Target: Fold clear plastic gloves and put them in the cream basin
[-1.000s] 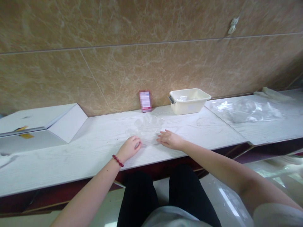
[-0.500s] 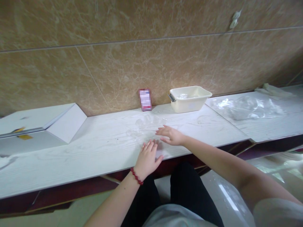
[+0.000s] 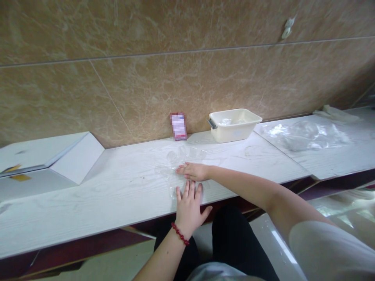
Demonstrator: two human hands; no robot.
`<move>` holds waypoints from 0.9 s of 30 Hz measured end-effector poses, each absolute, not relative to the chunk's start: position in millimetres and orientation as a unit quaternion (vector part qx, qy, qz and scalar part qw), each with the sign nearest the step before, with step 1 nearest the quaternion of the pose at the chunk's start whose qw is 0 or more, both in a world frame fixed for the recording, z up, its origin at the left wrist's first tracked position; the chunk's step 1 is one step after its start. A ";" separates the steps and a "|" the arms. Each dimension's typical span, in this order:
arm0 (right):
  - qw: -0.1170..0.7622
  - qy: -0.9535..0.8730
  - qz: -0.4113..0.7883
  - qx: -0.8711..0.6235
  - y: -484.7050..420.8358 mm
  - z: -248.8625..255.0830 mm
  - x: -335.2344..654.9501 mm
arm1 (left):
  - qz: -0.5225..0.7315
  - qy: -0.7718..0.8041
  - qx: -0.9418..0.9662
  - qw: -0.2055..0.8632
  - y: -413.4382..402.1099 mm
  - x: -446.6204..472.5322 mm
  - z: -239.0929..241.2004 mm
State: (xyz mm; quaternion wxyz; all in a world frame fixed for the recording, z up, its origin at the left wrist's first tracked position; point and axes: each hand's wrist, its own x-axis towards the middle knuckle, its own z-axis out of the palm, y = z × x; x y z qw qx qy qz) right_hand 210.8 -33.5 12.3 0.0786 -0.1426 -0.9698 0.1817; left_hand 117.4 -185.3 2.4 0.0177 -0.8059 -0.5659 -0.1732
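A clear plastic glove (image 3: 183,158) lies flat on the white shelf (image 3: 117,187), fingers pointing toward the wall. My left hand (image 3: 190,207), with a red bead bracelet at the wrist, rests flat and open on the glove's cuff end near the shelf's front edge. My right hand (image 3: 193,171) lies flat across the middle of the glove, fingers stretched out to the left. Neither hand grips anything.
A cream plastic tub (image 3: 234,124) stands against the marble wall, with a small pink card (image 3: 178,126) to its left. Crumpled clear plastic (image 3: 304,134) lies on the right shelf. A white angled box (image 3: 58,156) sits at the left.
My left hand opened from a loose fist and slid right to the glove's cuff. My right hand moved left across the glove.
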 end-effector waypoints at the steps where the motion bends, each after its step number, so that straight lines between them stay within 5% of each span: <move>1: 0.076 -0.973 0.167 -0.142 -28.8 11.3 211.9 | -0.171 -0.566 -0.806 0.015 -185.1 117.3 2.2; 27: 0.056 -0.964 0.070 -0.252 81.2 0.3 217.5 | -0.131 -0.570 -0.810 0.032 -185.5 115.8 2.4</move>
